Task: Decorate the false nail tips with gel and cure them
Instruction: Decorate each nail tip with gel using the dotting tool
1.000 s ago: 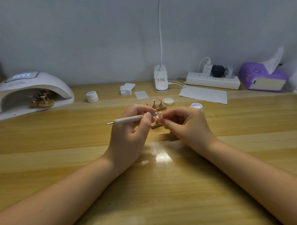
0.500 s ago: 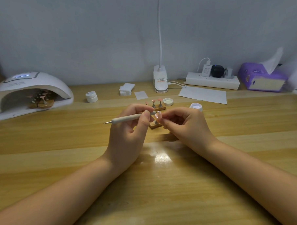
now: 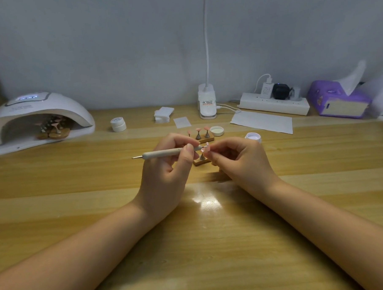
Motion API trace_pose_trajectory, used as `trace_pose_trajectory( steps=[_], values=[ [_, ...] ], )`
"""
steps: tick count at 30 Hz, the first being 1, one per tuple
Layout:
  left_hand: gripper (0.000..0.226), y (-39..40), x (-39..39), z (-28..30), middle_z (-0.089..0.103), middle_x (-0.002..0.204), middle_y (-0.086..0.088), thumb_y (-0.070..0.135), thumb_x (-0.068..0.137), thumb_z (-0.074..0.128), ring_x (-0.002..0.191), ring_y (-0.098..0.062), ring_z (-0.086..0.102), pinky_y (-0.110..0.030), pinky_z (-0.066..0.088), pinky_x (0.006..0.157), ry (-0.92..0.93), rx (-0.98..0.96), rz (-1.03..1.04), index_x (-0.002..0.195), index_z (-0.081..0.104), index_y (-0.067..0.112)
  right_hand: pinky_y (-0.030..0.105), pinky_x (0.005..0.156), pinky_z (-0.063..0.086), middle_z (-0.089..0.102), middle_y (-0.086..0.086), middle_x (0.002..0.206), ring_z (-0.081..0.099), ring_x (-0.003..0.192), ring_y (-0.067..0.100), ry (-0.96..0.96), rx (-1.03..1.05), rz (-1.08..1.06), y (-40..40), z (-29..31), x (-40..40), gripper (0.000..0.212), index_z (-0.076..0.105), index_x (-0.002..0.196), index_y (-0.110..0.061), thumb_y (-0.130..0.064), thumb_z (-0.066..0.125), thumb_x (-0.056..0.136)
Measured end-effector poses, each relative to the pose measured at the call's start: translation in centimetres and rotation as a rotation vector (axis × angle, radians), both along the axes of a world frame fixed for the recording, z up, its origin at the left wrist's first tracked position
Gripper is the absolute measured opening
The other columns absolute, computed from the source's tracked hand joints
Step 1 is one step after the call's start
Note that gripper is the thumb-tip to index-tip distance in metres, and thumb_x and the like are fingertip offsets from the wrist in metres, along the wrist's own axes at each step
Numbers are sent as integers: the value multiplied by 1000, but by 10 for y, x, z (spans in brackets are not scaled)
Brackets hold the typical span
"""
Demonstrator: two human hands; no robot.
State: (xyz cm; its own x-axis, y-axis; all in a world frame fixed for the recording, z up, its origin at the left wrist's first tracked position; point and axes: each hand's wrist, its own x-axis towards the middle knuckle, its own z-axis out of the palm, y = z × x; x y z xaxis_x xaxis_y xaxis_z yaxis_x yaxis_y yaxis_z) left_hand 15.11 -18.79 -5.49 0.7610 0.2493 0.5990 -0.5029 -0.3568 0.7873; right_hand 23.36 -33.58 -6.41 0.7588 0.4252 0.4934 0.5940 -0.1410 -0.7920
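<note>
My left hand (image 3: 165,170) grips a pale dotting pen (image 3: 162,153) that lies level, its metal tip pointing left and its other end at a pink nail tip (image 3: 206,146). My right hand (image 3: 241,162) pinches that nail tip, which sits on a small stand on a wooden base (image 3: 200,161). Behind my hands, a second wooden base (image 3: 205,139) carries more pink tips on stands. An open gel jar (image 3: 253,137) stands right of my right hand, its lid (image 3: 217,130) further back. The white curing lamp (image 3: 40,120) at far left holds more tip stands inside.
A closed white jar (image 3: 118,124), a stack of white pads (image 3: 163,114) and a paper slip (image 3: 182,122) lie at the back. A desk lamp base (image 3: 207,104), a power strip (image 3: 274,104), a paper sheet (image 3: 262,122) and a purple tissue box (image 3: 340,103) line the wall.
The pen has tilted slightly, its left tip a little higher; both hands stay at the nail tip almost unmoved.
</note>
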Motion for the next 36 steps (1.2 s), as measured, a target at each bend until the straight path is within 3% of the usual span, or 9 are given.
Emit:
trace_pose_trajectory(
  steps=[11,22,29,36],
  values=[
    [13,-1,0,1,67,87,-1,16,90,51,81,-17,66,-38,56,76,26,4,-2,91,64,16,17,67,54,74,-5,83,69,75,4,1,15,14,-1,0,0,11,74,95,-14,-14,73,83],
    [13,0,0,0,67,86,-3,16,91,51,81,-18,66,-38,56,75,26,16,0,91,64,17,24,70,57,74,-2,85,69,77,7,-10,4,6,-1,1,-1,13,75,96,-12,-15,72,83],
    [13,1,0,2,68,83,2,16,91,51,79,-12,66,-22,54,72,-3,-90,3,95,63,13,14,65,52,73,-7,80,67,72,1,-7,11,1,0,1,-1,10,75,94,-11,-15,72,85],
    [12,0,0,-1,68,84,1,15,90,51,81,-15,67,-28,56,75,11,-65,-31,92,63,14,17,66,53,73,-5,80,68,72,4,-21,8,-11,0,1,-1,11,75,94,-12,-15,73,84]
  ],
)
